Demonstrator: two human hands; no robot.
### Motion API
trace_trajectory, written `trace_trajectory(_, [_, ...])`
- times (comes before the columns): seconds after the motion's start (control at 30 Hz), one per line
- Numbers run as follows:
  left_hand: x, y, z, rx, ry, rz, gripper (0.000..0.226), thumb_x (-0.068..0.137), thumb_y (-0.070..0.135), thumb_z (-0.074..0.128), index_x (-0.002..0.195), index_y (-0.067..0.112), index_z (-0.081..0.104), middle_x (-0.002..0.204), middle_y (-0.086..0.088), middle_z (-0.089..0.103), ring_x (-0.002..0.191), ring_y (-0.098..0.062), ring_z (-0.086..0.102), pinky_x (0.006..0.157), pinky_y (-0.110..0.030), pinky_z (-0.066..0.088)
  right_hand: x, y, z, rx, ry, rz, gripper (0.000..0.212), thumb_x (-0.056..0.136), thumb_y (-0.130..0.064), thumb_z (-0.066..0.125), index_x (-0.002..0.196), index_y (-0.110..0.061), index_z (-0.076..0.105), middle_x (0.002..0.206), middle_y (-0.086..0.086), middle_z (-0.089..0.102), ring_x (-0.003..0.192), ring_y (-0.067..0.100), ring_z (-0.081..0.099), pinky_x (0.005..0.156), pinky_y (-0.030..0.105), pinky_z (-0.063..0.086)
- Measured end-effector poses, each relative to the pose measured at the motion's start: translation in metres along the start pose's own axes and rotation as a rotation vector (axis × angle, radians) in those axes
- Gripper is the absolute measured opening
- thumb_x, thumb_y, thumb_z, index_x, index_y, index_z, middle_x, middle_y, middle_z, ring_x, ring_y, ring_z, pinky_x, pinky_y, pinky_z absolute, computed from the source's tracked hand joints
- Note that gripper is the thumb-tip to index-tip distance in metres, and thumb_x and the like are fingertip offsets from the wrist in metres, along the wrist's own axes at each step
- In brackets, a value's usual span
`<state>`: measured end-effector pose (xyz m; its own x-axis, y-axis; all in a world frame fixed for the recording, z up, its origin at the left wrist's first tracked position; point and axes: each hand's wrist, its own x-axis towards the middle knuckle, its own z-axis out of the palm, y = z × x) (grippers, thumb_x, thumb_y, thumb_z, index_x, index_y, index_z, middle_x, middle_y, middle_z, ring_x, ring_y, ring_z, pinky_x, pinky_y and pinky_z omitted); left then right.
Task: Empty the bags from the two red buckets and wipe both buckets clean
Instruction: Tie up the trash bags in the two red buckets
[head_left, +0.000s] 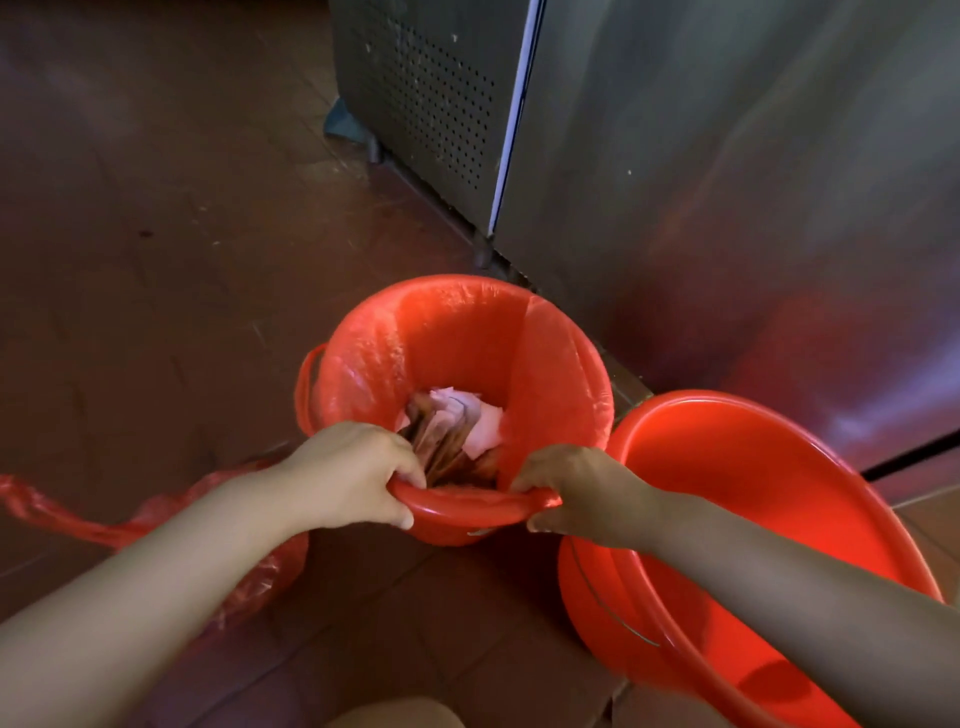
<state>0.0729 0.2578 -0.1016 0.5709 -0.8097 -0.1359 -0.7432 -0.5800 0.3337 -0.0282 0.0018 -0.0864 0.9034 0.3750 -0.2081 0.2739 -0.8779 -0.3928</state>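
A red bucket stands on the floor in the middle, lined with a red plastic bag that holds crumpled paper and brown waste. My left hand grips the near rim on the left, fingers curled inside. My right hand grips the same rim on the right. A second red bucket stands at the right, bare inside, partly under my right forearm. Another red bag lies on the floor under my left forearm.
A steel cabinet with a perforated side panel rises just behind both buckets. The brown tiled floor stretches to the left. A knee shows at the bottom edge.
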Motion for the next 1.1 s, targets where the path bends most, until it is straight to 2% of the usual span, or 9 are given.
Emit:
trace_trajectory(0.13, [-0.013,0.001,-0.002,-0.106,-0.029,-0.035,0.036,0.070,0.058,0.067,0.101,0.040,0.069,0.097,0.024,0.065,0.094,0.005,0.057,0.077,-0.016,0.042,-0.001,0.010,-0.006,0.141,0.066,0.009,0.038,0.077,-0.028,0.076,0.112,-0.018,0.069,0.104,-0.001,0.067,0.094,0.009,0.060,0.085,0.021,0.045])
trace_trajectory(0.2, [-0.014,-0.007,-0.010,-0.277,0.239,-0.157,0.033,0.073,0.054,0.068,0.099,0.034,0.072,0.099,0.017,0.068,0.096,-0.003,0.061,0.084,-0.025,0.047,0.007,0.026,-0.014,0.092,0.380,0.141,0.031,0.080,-0.023,0.074,0.110,-0.015,0.070,0.101,0.004,0.068,0.095,0.020,0.062,0.085,0.034,0.049])
trace_trajectory(0.27, [-0.006,-0.024,-0.017,-0.136,0.539,-0.371,0.041,0.076,0.041,0.072,0.113,0.022,0.068,0.109,0.000,0.067,0.105,-0.021,0.058,0.090,-0.032,0.044,0.014,0.046,-0.025,-0.092,0.588,0.384,0.031,0.083,-0.022,0.069,0.112,-0.011,0.067,0.104,0.011,0.065,0.100,0.031,0.058,0.086,0.039,0.045])
trace_trajectory(0.37, [0.008,-0.048,-0.022,-0.061,0.410,-0.760,0.063,0.083,0.041,0.066,0.131,0.003,0.050,0.126,-0.022,0.055,0.115,-0.041,0.049,0.097,-0.041,0.040,0.019,0.068,-0.030,-0.262,0.523,0.726,0.036,0.084,-0.040,0.062,0.106,-0.011,0.063,0.103,0.013,0.061,0.100,0.034,0.054,0.083,0.039,0.043])
trace_trajectory(0.43, [0.014,-0.051,-0.019,-0.180,0.353,-0.834,0.052,0.085,0.045,0.061,0.116,0.003,0.058,0.112,-0.023,0.062,0.105,-0.040,0.057,0.083,-0.039,0.046,0.021,0.072,-0.024,-0.245,0.515,0.761,0.038,0.083,-0.046,0.062,0.095,-0.011,0.067,0.098,0.013,0.065,0.097,0.034,0.058,0.080,0.037,0.044])
trace_trajectory(0.6, [0.009,-0.040,-0.015,0.138,0.550,-0.629,0.024,0.084,0.029,0.065,0.077,0.006,0.067,0.075,-0.016,0.063,0.072,-0.039,0.062,0.058,-0.036,0.044,0.026,0.071,-0.022,-0.241,0.664,0.711,0.023,0.085,-0.029,0.059,0.083,-0.008,0.068,0.088,0.013,0.066,0.089,0.034,0.060,0.067,0.034,0.043])
trace_trajectory(0.9, [0.030,-0.011,-0.020,0.029,0.758,-0.378,0.006,0.083,0.008,0.066,0.079,0.005,0.070,0.079,-0.013,0.064,0.073,-0.036,0.063,0.064,-0.040,0.050,0.063,0.020,-0.011,-0.132,0.749,0.486,0.021,0.085,-0.024,0.062,0.080,-0.006,0.070,0.086,0.015,0.068,0.083,0.033,0.060,0.068,0.036,0.040])
trace_trajectory(1.03, [0.035,0.002,-0.014,0.058,0.670,-0.295,0.005,0.080,0.007,0.069,0.076,0.004,0.068,0.076,-0.014,0.062,0.070,-0.036,0.062,0.059,-0.039,0.049,0.074,-0.006,0.002,-0.147,0.589,0.280,0.022,0.086,-0.020,0.057,0.078,-0.005,0.071,0.082,0.013,0.067,0.083,0.031,0.059,0.073,0.038,0.040])
trace_trajectory(1.1, [0.033,0.004,-0.007,0.095,0.574,-0.208,0.007,0.081,0.009,0.069,0.076,0.005,0.067,0.076,-0.013,0.060,0.070,-0.035,0.062,0.059,-0.039,0.050,0.071,-0.015,0.010,-0.163,0.562,0.176,0.017,0.080,-0.015,0.064,0.065,-0.007,0.067,0.068,0.011,0.064,0.069,0.031,0.059,0.063,0.037,0.045])
